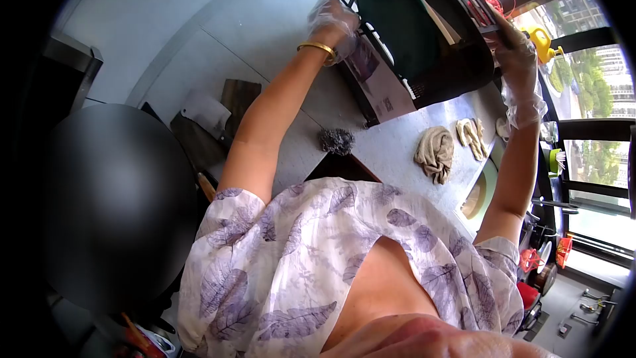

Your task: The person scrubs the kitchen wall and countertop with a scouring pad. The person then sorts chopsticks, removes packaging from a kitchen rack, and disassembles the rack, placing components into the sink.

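Note:
A large black box-shaped appliance (pixel 457 69) with a dark green inner face and a printed label on its side fills the upper middle. My left hand (pixel 338 21), in a clear plastic glove and with a gold bangle at the wrist, is closed at its left edge; the fingertips are partly hidden. My right hand (pixel 518 59), also in a clear glove, is closed around the right edge of the appliance. Red strands (pixel 493 1) show beside that hand. Whether the appliance rests on the counter or is being lifted, I cannot tell.
A cleaver (pixel 207 111) lies on a dark board at left, near a big black round pan (pixel 122 205). On the grey counter (pixel 291 152) are a scouring pad (pixel 336 140), a beige cloth (pixel 434 154) and a pale cloth (pixel 472 138). A yellow bottle (pixel 540 41) stands by the windows.

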Motion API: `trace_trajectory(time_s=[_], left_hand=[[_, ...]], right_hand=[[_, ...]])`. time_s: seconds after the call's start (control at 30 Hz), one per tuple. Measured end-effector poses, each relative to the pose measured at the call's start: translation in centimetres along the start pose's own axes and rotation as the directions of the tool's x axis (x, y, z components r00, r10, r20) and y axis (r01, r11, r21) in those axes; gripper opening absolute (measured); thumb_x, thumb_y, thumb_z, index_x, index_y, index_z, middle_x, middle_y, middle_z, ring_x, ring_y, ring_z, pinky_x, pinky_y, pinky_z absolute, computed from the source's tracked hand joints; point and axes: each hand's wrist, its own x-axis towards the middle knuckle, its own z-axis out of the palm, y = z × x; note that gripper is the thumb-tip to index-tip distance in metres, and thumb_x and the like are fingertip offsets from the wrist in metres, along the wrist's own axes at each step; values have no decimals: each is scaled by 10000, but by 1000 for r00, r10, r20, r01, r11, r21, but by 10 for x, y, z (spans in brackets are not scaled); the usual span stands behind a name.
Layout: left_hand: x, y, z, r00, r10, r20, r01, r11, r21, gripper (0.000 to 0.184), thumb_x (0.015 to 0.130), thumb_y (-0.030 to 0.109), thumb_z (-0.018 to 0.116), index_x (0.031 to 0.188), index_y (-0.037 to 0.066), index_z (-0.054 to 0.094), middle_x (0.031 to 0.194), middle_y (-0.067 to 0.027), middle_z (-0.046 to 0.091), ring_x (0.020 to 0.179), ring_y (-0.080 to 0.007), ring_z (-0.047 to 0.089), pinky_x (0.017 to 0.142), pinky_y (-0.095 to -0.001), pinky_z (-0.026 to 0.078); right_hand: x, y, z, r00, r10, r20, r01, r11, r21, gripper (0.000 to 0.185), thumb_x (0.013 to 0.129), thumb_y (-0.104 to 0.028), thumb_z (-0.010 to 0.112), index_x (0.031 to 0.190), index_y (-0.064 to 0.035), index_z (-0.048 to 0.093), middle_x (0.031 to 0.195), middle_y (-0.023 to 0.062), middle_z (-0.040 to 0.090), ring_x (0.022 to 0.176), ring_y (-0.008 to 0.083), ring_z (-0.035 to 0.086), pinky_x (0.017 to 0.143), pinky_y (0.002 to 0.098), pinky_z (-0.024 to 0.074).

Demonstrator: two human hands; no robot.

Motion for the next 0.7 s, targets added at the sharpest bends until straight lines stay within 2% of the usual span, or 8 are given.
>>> trace_trajectory(time_s=[0.1, 0.27, 0.3, 0.37, 0.5, 0.53, 0.63, 0.7], left_hand=[[7, 7, -8, 980, 37, -196, -19, 995, 95, 401, 604, 261, 657, 863, -43, 629, 931, -262, 622, 922, -346, 613, 803, -372, 489], [68, -16, -8, 969, 126, 211, -222, 816, 534, 301, 750, 198, 490, 939, 46, 669, 1032, -157, 633, 974, -291, 611, 839, -350, 480], [62, -9, -24, 890, 185, 417, -436, 612, 660, 324, 759, 199, 460, 952, 35, 661, 1032, -161, 631, 960, -309, 610, 832, -357, 479], [57, -13, -22, 974, 167, 155, -218, 881, 420, 317, 743, 208, 487, 941, 35, 663, 1018, -160, 636, 938, -320, 614, 823, -357, 480], [104, -51, 10, 988, 109, 110, -137, 947, 292, 326, 729, 201, 502, 967, 33, 649, 1009, -175, 633, 934, -323, 613, 812, -366, 479], [111, -60, 9, 901, 372, 222, -428, 681, 594, 320, 741, 193, 502, 981, 37, 644, 1002, -181, 634, 909, -331, 614, 803, -374, 479], [72, -34, -12, 951, 270, 148, -308, 833, 459, 307, 775, 138, 494, 1024, 27, 636, 1035, -163, 635, 894, -306, 627, 794, -332, 492], [41, -44, -21, 959, 210, 190, -173, 966, -194, 329, 798, 52, 421, 1068, -19, 597, 1115, -149, 596, 949, -255, 611, 849, -282, 487]], right_hand=[[-2, -20, 0, 1000, -27, 16, 27, 999, -31, 587, 716, 121, 384, 1279, -26, 465, 1022, 79, 656, 864, 111, 617, 716, 219, 482], [-2, 8, -7, 999, 43, -8, -44, 999, -23, 543, 762, 134, 402, 1271, -41, 479, 989, 69, 653, 839, 105, 620, 631, 196, 471], [-2, 3, -6, 999, 33, -6, -33, 998, -58, 546, 761, 132, 399, 1272, -43, 478, 986, 68, 657, 838, 101, 622, 631, 191, 469], [-4, 2, -5, 1000, 7, -23, -8, 999, -44, 563, 750, 137, 396, 1277, -45, 474, 986, 72, 658, 826, 104, 617, 675, 200, 475], [-5, 19, -9, 999, -39, 2, 38, 996, 77, 586, 736, 159, 396, 1280, -44, 470, 1004, 88, 648, 826, 118, 608, 721, 218, 475], [-7, 20, -9, 999, -33, -6, 34, 997, 72, 582, 738, 155, 398, 1280, -46, 471, 1008, 81, 648, 818, 116, 608, 712, 216, 474], [-10, 14, -8, 999, 32, -37, -33, 999, -27, 554, 761, 120, 402, 1285, -48, 465, 1022, 59, 648, 803, 112, 602, 698, 213, 473], [-9, 13, -9, 999, 26, -46, -29, 997, -68, 541, 773, 103, 402, 1288, -51, 461, 1024, 57, 648, 799, 111, 602, 705, 215, 474]])
